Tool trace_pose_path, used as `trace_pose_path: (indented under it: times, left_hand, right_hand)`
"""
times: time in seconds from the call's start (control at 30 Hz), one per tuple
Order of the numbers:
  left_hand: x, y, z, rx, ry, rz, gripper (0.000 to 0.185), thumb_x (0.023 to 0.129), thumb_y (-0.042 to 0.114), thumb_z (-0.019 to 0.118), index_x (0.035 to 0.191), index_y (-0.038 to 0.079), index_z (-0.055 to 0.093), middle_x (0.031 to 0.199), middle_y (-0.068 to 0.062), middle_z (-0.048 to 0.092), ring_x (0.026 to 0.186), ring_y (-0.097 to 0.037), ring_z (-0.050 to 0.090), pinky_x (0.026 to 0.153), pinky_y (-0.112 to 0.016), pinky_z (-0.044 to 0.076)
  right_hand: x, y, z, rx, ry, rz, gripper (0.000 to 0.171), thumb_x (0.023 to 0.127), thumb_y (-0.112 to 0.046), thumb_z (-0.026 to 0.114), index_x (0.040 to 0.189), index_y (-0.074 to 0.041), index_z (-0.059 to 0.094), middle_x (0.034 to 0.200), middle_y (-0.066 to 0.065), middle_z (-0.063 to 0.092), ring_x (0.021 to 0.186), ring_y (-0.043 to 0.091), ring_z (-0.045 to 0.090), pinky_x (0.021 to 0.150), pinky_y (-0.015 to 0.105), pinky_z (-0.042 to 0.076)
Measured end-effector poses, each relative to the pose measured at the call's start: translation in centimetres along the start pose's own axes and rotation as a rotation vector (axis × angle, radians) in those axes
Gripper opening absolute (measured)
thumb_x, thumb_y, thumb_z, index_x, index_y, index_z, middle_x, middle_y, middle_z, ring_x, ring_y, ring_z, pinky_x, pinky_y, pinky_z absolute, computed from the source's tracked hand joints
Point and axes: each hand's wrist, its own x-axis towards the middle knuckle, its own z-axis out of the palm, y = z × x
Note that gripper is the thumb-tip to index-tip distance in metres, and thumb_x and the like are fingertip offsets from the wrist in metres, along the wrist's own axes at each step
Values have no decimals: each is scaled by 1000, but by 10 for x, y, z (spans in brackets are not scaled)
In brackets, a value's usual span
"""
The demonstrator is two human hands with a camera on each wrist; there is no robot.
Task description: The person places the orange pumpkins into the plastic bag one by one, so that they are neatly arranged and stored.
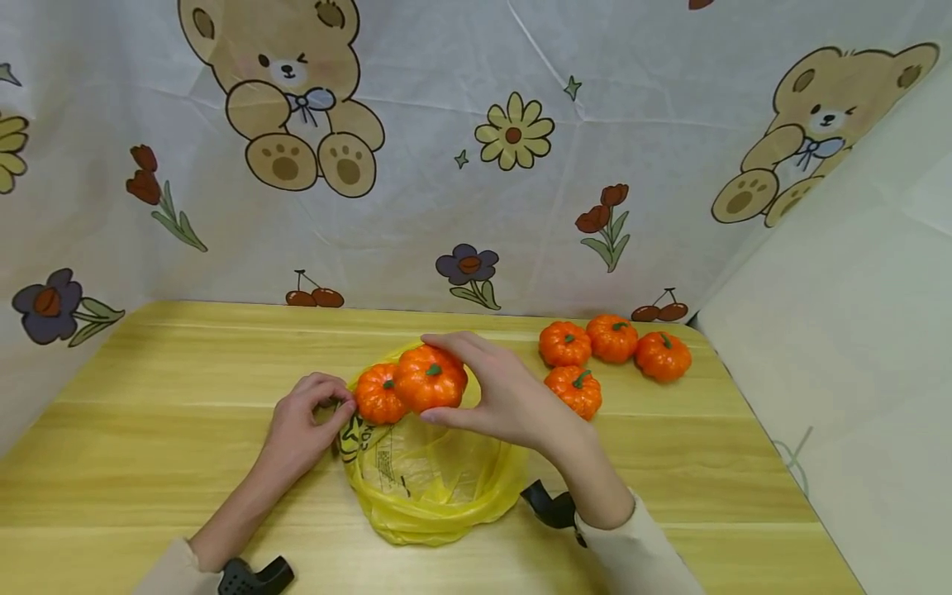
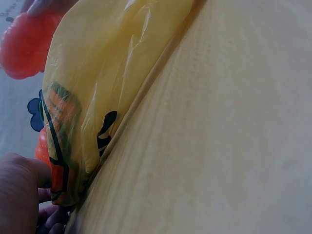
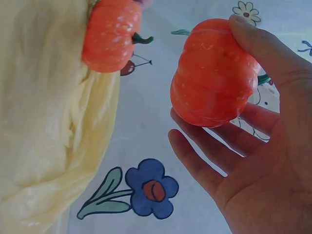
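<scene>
A yellow plastic bag lies open on the table, black print on its left side. My left hand pinches the bag's left edge between thumb and fingers; the left wrist view shows the same hand at the bag's printed film. Over the bag, my right hand grips an orange toy pumpkin with a green stem, thumb on one side and fingers on the other. A second pumpkin sits at the bag's back left, partly hidden behind the held one and close to my left fingertips.
At the back right of the wooden table stand more pumpkins: one, one beside it, another farther right and one in front, partly behind my right wrist. A printed cloth hangs behind; a white wall borders the right.
</scene>
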Motion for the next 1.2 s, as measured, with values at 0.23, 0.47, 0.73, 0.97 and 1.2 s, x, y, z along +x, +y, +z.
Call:
trace_pose_path:
  times: [0.23,0.47,0.73,0.97,1.2]
  left_hand:
    - [0,0,0,-1,-3,-11,8,94,7,78,91,14,77,108,-1,70,104,-16,60,89,-15,44]
    - [0,-2,-4,3,1,-14,9,94,5,78,91,14,76,108,-2,70,104,-18,61,89,-13,44]
    - [2,-2,-1,-2,-12,-2,8,94,6,78,92,13,77,105,-1,69,101,-17,61,86,-18,46]
    - [3,-2,1,3,-15,-5,8,93,6,79,92,13,77,106,-1,69,102,-18,61,86,-20,47]
    - [1,-2,-2,7,-13,-4,8,94,6,79,92,14,77,106,-1,70,102,-18,62,86,-20,46]
  right_hand:
    - [8,-11,0,9,1,-20,78,88,-47,86,153,-20,53,148,-4,60,133,17,60,111,39,50]
    - [12,-15,9,41,-42,-51,78,88,-45,85,154,-19,52,146,-4,60,130,14,60,111,37,50]
    - [9,-20,26,24,-174,-24,80,88,-51,84,155,-22,50,151,-1,57,134,17,58,112,39,49]
    - [7,-21,39,16,-228,-22,79,89,-53,82,154,-23,51,152,-1,56,137,18,57,114,40,48]
    - [5,-21,51,-12,-237,-67,80,88,-54,82,154,-21,50,148,-2,58,132,17,60,112,39,50]
